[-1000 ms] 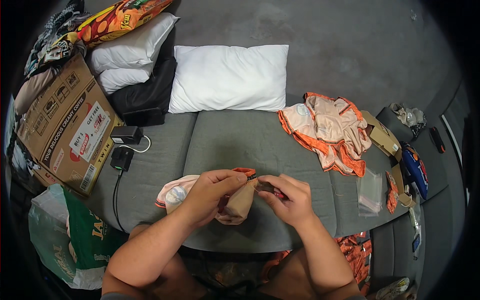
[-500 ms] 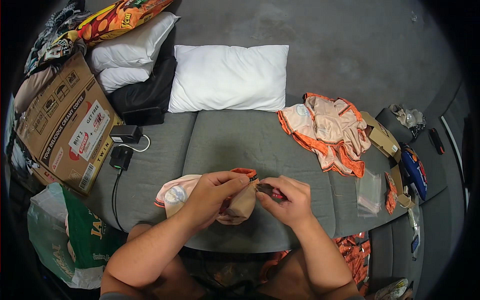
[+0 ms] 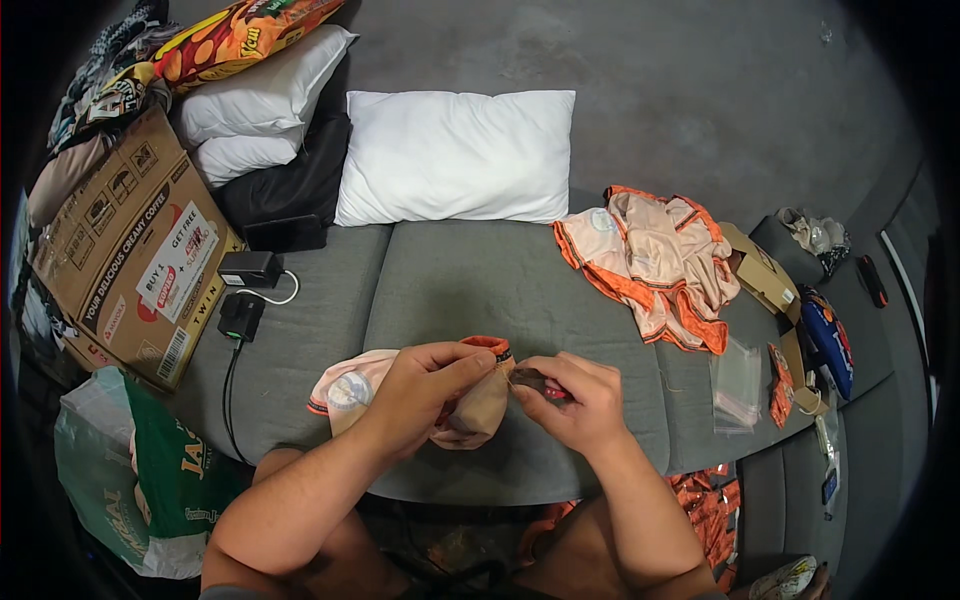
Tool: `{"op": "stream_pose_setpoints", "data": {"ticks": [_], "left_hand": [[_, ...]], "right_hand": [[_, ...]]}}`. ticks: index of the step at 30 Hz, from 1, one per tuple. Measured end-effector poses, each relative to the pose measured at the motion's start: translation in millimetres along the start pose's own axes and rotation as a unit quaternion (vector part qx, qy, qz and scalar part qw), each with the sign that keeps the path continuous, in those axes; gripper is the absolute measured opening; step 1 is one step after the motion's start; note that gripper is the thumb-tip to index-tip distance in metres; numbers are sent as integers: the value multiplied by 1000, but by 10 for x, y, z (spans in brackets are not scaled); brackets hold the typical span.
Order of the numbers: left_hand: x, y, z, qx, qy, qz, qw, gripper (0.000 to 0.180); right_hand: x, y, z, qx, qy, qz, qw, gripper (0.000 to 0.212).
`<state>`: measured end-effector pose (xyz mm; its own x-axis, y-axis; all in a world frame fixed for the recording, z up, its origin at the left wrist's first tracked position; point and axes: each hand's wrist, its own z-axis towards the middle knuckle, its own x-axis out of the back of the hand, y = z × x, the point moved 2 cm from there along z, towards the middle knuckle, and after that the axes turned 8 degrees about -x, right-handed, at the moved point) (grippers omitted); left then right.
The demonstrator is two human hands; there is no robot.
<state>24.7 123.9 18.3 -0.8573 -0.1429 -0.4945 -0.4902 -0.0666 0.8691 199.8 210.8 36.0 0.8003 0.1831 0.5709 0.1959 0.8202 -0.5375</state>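
By the front edge of the grey cushioned seat (image 3: 530, 290), the left hand (image 3: 425, 387) is pinching a peach, orange-trimmed cloth garment (image 3: 480, 408); the right hand (image 3: 584, 402) is gripping a small dark-and-red tool (image 3: 531, 378); if slipping, it could be nicking fabric.

We see beige cloth (image 3: 482, 412) trimmed in orange and black, a dark tool (image 3: 530, 379) with pink, a peach garment (image 3: 660, 250) edged in orange, a white pillow (image 3: 455, 158) and a grey sofa (image 3: 500, 275).

Head view: one wide fisheye, head-worn, directed downward. The left hand (image 3: 425, 392) and right hand (image 3: 578, 398) are framed close below, near centre; the grey seat (image 3: 480, 285) is seen from above.
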Motion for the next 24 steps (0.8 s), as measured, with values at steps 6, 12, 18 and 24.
{"op": "stream_pose_setpoints", "data": {"ticks": [6,12,18,24], "left_hand": [[5,-16,2,1,2,10,1000,25],[15,-17,-3,-14,-6,36,999,25],[-21,3,-8,-29,-6,52,998,25],[37,-17,17,-9,-8,26,1000,25]], "right_hand": [[4,-24,13,9,-5,-54,998,25],[-4,-33,13,13,3,-56,998,24],[14,-16,0,24,-1,-72,997,24],[44,3,5,4,13,-18,1000,25]]}}
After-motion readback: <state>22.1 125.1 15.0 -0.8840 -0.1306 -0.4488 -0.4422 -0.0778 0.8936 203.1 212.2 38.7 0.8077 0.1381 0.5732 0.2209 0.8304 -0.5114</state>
